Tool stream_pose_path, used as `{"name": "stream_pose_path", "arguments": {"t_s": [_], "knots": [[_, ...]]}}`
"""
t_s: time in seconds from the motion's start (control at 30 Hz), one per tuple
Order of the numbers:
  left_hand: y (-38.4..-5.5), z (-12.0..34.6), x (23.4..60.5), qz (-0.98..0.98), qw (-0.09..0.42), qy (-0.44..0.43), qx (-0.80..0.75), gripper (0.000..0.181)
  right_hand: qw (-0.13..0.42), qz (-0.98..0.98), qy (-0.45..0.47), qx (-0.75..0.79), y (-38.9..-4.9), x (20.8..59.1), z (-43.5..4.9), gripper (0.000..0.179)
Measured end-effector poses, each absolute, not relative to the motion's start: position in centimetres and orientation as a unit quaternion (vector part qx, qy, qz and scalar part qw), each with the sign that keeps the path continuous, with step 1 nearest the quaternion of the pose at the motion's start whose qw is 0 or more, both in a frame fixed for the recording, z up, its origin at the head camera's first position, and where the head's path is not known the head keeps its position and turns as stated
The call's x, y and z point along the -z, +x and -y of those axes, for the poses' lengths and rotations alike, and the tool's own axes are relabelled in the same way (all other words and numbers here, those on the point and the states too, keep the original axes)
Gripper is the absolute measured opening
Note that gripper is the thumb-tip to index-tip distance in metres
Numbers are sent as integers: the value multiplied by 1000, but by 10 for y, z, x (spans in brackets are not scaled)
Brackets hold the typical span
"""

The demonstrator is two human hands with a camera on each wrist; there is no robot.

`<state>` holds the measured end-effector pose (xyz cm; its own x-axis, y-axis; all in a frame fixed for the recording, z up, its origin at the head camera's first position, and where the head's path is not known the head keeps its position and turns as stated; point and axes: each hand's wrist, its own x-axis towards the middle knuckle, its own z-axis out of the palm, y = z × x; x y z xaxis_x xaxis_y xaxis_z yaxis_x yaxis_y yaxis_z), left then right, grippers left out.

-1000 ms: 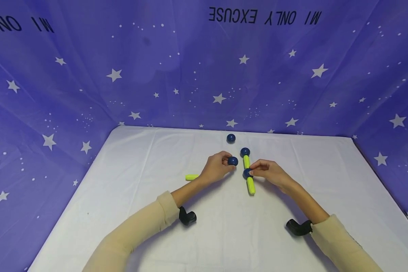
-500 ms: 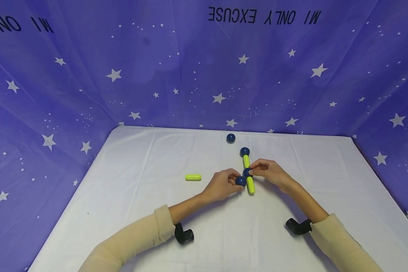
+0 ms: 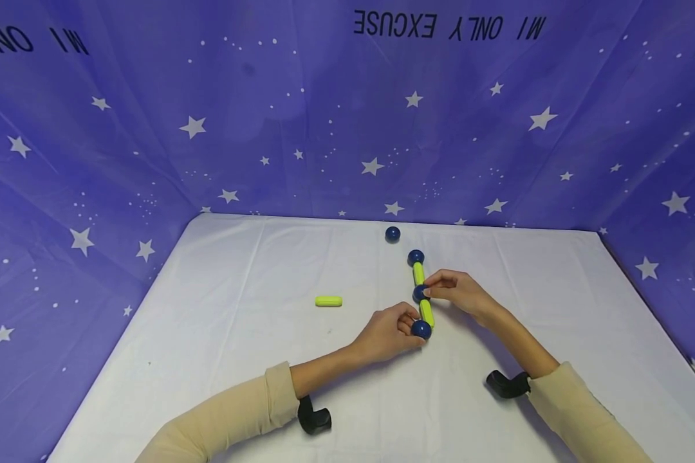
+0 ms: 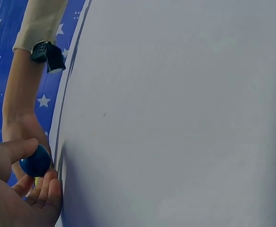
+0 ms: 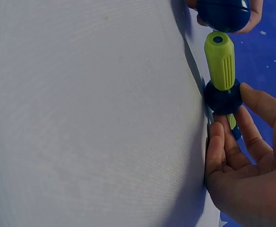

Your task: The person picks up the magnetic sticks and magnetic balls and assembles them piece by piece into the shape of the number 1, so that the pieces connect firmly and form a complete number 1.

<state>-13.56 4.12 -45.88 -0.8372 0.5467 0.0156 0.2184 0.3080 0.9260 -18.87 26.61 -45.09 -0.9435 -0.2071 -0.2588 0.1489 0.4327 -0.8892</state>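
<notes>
My left hand point(image 3: 387, 333) pinches a blue ball point(image 3: 421, 330) between thumb and fingers. That ball sits right at the near end of a yellow-green rod point(image 3: 426, 313); the right wrist view shows the rod's hollow-looking end point(image 5: 218, 39) just below it. My right hand point(image 3: 462, 297) pinches the middle blue ball point(image 3: 419, 293), which joins this rod to a second yellow-green rod point(image 3: 419, 273). Another blue ball point(image 3: 416, 258) caps the far end of the row. In the left wrist view, the left thumb and fingers hold the blue ball point(image 4: 35, 161).
A loose yellow-green rod point(image 3: 328, 301) lies to the left on the white-covered table point(image 3: 255, 270). One loose blue ball point(image 3: 392, 234) rests near the back edge. Behind rises a purple star-printed curtain point(image 3: 324, 116). A black wrist mount point(image 3: 314, 417) hangs under the left sleeve.
My left hand has brought its blue ball toward me, from beside the far rod past the middle ball to the near rod's end. The right hand keeps its place.
</notes>
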Motion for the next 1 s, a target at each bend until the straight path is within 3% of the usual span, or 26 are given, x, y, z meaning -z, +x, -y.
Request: {"name": "stream_pose_path", "arguments": {"t_s": [0.4, 1.0], "knots": [[-128, -45, 460, -785, 156, 250, -545, 31, 174, -834, -7, 524, -190, 451, -266, 37], [-125, -52, 466, -816, 120, 265, -500, 29, 165, -835, -13, 525, -189, 451, -265, 37]]}}
